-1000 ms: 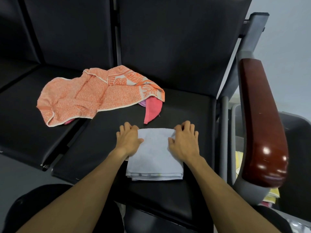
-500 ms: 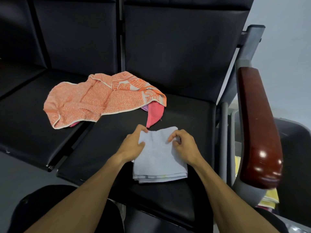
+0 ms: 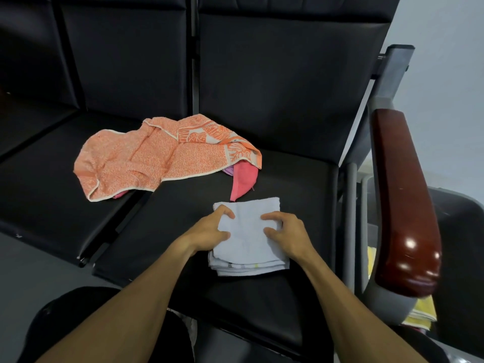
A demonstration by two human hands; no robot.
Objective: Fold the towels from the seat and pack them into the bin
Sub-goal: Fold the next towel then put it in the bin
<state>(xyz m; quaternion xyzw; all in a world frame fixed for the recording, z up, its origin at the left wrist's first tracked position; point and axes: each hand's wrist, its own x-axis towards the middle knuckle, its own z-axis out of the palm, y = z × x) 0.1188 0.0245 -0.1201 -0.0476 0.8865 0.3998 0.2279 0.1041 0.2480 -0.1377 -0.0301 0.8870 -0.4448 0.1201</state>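
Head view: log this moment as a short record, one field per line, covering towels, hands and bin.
folded towel: pale blue towel, folded into a layered square, on the black seat
left hand: left hand grips its left edge
right hand: right hand grips its right edge
unfolded: orange patterned towel, rumpled across two seats; pink towel partly under it
bin: dark bin right of the wooden armrest; yellow cloth shows below the armrest

Three towels [image 3: 167, 159] — two hands [image 3: 209, 230]
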